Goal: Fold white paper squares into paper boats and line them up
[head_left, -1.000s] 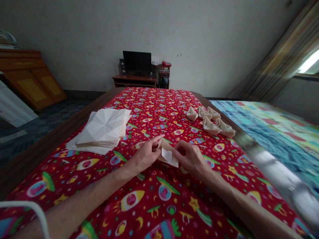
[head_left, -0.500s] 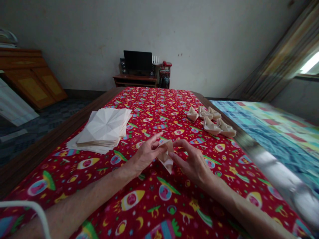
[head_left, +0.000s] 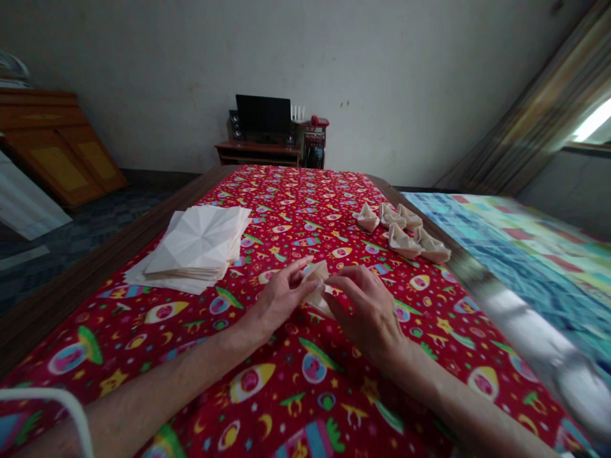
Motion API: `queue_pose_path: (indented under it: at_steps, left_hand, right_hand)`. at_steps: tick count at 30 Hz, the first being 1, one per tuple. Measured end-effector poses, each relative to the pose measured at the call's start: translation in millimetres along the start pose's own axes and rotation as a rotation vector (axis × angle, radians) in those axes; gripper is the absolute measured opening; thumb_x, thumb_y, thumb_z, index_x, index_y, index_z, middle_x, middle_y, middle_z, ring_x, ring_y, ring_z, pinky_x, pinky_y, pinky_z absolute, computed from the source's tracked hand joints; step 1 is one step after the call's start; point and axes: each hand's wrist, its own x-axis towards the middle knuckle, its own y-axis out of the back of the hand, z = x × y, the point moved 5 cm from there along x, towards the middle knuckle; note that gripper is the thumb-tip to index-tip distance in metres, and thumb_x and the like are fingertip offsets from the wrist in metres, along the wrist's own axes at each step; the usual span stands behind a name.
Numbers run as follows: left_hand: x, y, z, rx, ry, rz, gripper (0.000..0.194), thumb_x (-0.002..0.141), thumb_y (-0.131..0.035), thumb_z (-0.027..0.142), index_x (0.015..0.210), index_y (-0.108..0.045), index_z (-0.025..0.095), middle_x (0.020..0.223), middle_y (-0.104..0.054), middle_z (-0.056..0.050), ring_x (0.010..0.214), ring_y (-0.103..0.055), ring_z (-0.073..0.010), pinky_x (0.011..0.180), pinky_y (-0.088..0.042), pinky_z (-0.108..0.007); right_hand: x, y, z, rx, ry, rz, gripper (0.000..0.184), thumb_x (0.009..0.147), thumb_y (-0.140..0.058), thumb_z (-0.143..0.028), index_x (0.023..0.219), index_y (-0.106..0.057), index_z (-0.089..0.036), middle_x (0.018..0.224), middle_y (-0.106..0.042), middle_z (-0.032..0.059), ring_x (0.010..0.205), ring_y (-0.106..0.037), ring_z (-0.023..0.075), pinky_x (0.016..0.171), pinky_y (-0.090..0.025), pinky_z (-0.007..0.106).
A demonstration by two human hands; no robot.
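Note:
A small piece of folded cream paper [head_left: 317, 275] is held between my two hands, just above the patterned red cloth. My left hand [head_left: 285, 292] grips its left side, thumb over the near face and index finger stretched out behind. From the right, my right hand [head_left: 366, 305] pinches the paper's inner fold with thumb and fingertips. The fingers cover part of the folds. To the left lies a stack of creased white paper sheets [head_left: 198, 240]. Several finished-looking folded paper boats [head_left: 405, 239] sit in a group near the table's right edge.
The red cloth [head_left: 305, 210] covers most of a dark wooden table [head_left: 90, 267]. A white cable [head_left: 67, 397] crosses by my left forearm. Beyond the table stands a monitor [head_left: 263, 116] on a desk; a bed [head_left: 520, 254] lies to the right.
The paper was turned and tilted between my hands, its point swinging down and then back up. My right fingers moved from its right edge to its inner fold. My left hand kept its grip.

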Motion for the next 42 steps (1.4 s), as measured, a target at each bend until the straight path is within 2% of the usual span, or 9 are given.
queue_pose_path:
  at_steps: [6, 11, 16, 20, 23, 26, 29, 32, 42]
  left_hand:
    - [-2, -0.4, 5, 0.1, -0.018, 0.011, 0.067, 0.073, -0.07, 0.038, 0.131, -0.049, 0.013, 0.082, -0.066, -0.002, 0.08, -0.062, -0.019, 0.068, -0.048, -0.025]
    - [-5, -5.0, 4, -0.056, 0.016, -0.094, 0.075, 0.076, -0.068, 0.037, 0.14, -0.035, 0.014, 0.102, -0.065, -0.006, 0.097, -0.061, -0.0202, 0.085, -0.046, -0.029]
    - [-6, -6.4, -3, -0.108, -0.001, -0.131, 0.062, 0.085, -0.056, 0.044, 0.139, -0.037, 0.018, 0.112, -0.062, -0.008, 0.108, -0.056, -0.022, 0.094, -0.042, -0.035]
    - [-5, -3.9, -10, -0.126, 0.015, -0.081, 0.055, 0.087, -0.055, 0.039, 0.136, -0.04, 0.019, 0.113, -0.06, -0.009, 0.101, -0.058, -0.021, 0.091, -0.045, -0.036]
    - [-4, -0.4, -13, -0.163, 0.026, -0.045, 0.053, 0.084, -0.056, 0.028, 0.134, -0.041, 0.015, 0.109, -0.058, -0.009, 0.091, -0.061, -0.0179, 0.085, -0.05, -0.035]
    - [-2, 1.6, -13, -0.159, 0.013, -0.067, 0.048, 0.081, -0.056, 0.022, 0.128, -0.048, 0.014, 0.104, -0.059, -0.008, 0.083, -0.062, -0.0152, 0.08, -0.051, -0.032]
    - [0, 1.1, -14, -0.102, -0.006, -0.127, 0.039, 0.079, -0.057, 0.023, 0.117, -0.059, 0.013, 0.099, -0.061, -0.007, 0.08, -0.063, -0.0143, 0.078, -0.051, -0.03]
    - [1, 0.6, -15, -0.069, -0.017, -0.147, 0.033, 0.077, -0.059, 0.024, 0.108, -0.065, 0.012, 0.094, -0.063, -0.007, 0.077, -0.063, -0.0139, 0.077, -0.052, -0.029]
    - [0, 1.4, -13, -0.02, -0.023, -0.127, 0.025, 0.077, -0.06, 0.026, 0.096, -0.07, 0.014, 0.081, -0.066, -0.006, 0.073, -0.064, -0.0148, 0.075, -0.053, -0.028]
  right_hand:
    - [0, -5, 0, 0.197, 0.019, -0.035, 0.013, 0.088, -0.051, -0.015, 0.087, -0.063, -0.019, 0.071, -0.065, 0.0013, 0.059, -0.058, 0.0098, 0.054, -0.044, 0.02]
    - [1, 3, 8, 0.245, -0.032, -0.012, 0.012, 0.086, -0.053, -0.015, 0.082, -0.065, -0.019, 0.068, -0.065, 0.0004, 0.057, -0.059, 0.0095, 0.053, -0.044, 0.02]
    - [4, 6, 23, 0.267, -0.191, -0.061, 0.013, 0.083, -0.056, -0.018, 0.084, -0.069, -0.02, 0.073, -0.07, 0.0004, 0.062, -0.064, 0.0123, 0.057, -0.048, 0.021]
    - [5, 9, 38, 0.252, -0.275, -0.071, 0.013, 0.081, -0.058, -0.021, 0.082, -0.071, -0.021, 0.072, -0.072, 0.0005, 0.062, -0.065, 0.0136, 0.058, -0.049, 0.022]
    - [15, 28, 66, 0.219, -0.269, -0.031, 0.014, 0.08, -0.06, -0.023, 0.086, -0.072, -0.02, 0.077, -0.072, 0.0025, 0.068, -0.066, 0.0155, 0.061, -0.05, 0.024]
    - [35, 60, 115, 0.035, -0.28, 0.008, 0.015, 0.077, -0.065, -0.023, 0.088, -0.073, -0.018, 0.078, -0.072, 0.0046, 0.063, -0.064, 0.0142, 0.058, -0.046, 0.023]
    - [56, 84, 171, -0.24, -0.365, -0.138, 0.014, 0.074, -0.066, -0.014, 0.085, -0.074, -0.011, 0.07, -0.071, 0.0071, 0.057, -0.058, 0.009, 0.054, -0.037, 0.021]
    - [69, 95, 205, -0.338, -0.377, -0.255, 0.013, 0.074, -0.064, -0.012, 0.077, -0.075, -0.007, 0.059, -0.067, 0.0069, 0.05, -0.051, 0.0044, 0.054, -0.031, 0.024]
    - [74, 74, 227, -0.324, -0.336, -0.447, 0.017, 0.066, -0.064, 0.001, 0.066, -0.073, -0.013, 0.058, -0.067, 0.0015, 0.049, -0.049, 0.0032, 0.054, -0.031, 0.022]
